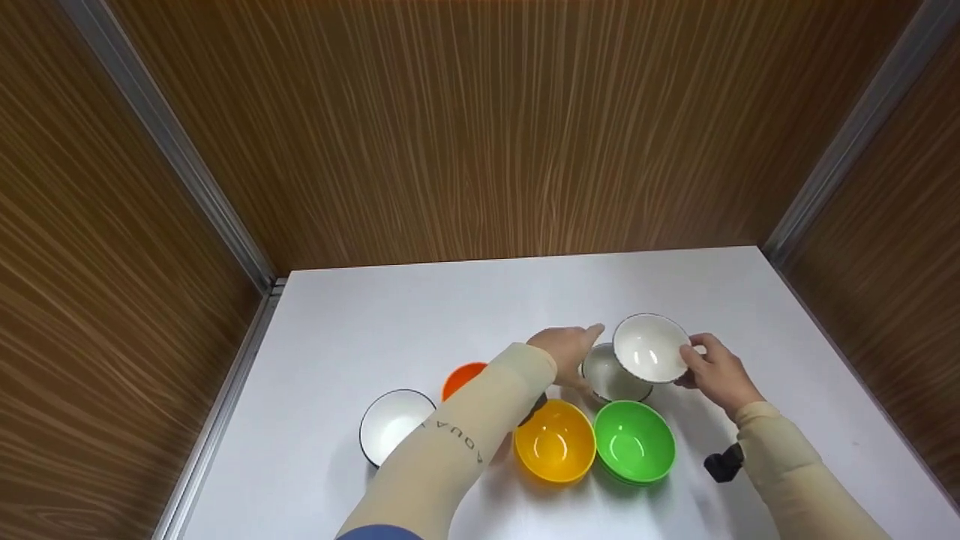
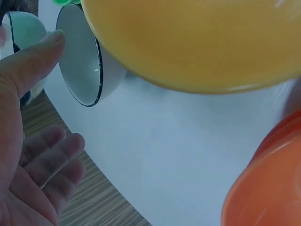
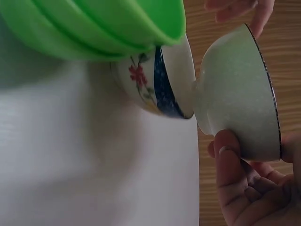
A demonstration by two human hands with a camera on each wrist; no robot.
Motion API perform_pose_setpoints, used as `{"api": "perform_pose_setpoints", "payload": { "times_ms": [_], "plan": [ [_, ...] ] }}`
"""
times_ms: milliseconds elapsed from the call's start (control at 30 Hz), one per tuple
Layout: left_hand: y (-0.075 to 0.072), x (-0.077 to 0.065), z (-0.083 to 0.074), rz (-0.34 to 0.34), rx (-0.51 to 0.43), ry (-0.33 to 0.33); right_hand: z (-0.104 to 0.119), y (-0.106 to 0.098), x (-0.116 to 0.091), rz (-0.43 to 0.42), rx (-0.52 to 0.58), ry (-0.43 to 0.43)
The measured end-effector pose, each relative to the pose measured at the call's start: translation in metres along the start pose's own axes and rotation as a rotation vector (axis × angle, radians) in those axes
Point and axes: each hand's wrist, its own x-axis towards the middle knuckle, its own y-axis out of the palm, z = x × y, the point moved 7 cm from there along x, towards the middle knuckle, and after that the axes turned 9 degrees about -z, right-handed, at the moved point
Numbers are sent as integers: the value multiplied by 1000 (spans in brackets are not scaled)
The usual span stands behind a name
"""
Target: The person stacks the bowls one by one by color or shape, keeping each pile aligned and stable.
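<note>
My right hand pinches the rim and underside of a white bowl with a thin dark rim. It is tilted and held above another white bowl on the table. The right wrist view shows a red flower and a dark blue band on that lower bowl, with the held bowl's foot close to its rim. On the lower bowl's left side is my left hand, holding nothing. Its thumb and fingers are spread apart in the left wrist view.
Stacked green bowls stand in front of the lower white bowl, beside a yellow bowl. Orange bowls are partly hidden behind my left forearm. Another white bowl sits farther left. Wood-grain panels enclose the white table.
</note>
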Motion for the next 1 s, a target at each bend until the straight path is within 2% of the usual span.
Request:
{"api": "perform_pose_setpoints", "payload": {
  "times_ms": [133, 333, 567, 800, 1000],
  "plan": [
    [4, 1, -4, -1, -68, 14, 7, 11, 3, 20, -5, -11],
    [12, -3, -2, 37, -158, -29, 10, 24, 7, 28, -31, -16],
    [15, -3, 0, 73, -113, -56, 2, 34, 8, 61, -15, 16],
    [15, -6, 2, 114, -52, -109, -1, 39, 7, 80, -46, 3],
    [15, -7, 1, 119, -38, -138, -2, 39, 7, 85, -78, 10]
  ]
}}
